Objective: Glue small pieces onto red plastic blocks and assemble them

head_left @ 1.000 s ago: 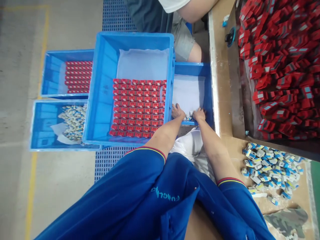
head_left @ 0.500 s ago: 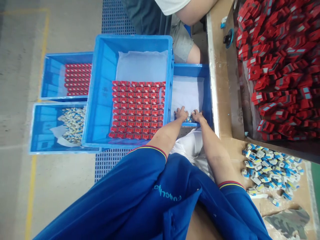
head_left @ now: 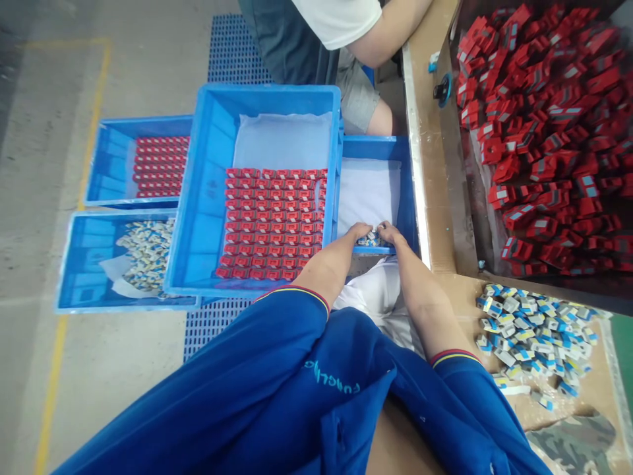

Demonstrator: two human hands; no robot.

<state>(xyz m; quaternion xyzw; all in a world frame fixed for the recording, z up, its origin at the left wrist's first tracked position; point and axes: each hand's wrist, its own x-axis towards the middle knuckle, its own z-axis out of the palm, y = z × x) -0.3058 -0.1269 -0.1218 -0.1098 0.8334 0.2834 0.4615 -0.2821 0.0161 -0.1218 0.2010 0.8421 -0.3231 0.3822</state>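
Both of my hands are down at the near end of a blue bin (head_left: 378, 140) lined with a white sheet (head_left: 368, 191). Between them lie several small white-and-blue pieces (head_left: 368, 239). My left hand (head_left: 361, 229) touches the pieces from the left, its fingers curled in. From the right, my right hand (head_left: 388, 231) has its fingertips closed at the top of the same pieces. What exactly each hand's fingers pinch is too small to make out.
A large blue crate (head_left: 190, 191) with rows of red pieces stands left. Two smaller blue bins (head_left: 93, 165) (head_left: 82, 264) lie beyond it. On the right table are red pieces (head_left: 548, 152) and white-blue pieces (head_left: 539, 336). A person's arm (head_left: 395, 30) is at the top.
My fingers, spread over the sheet and pieces before, have drawn in around the pieces near the bin's near wall. More of the pieces show between my hands. The whole view has shifted slightly.
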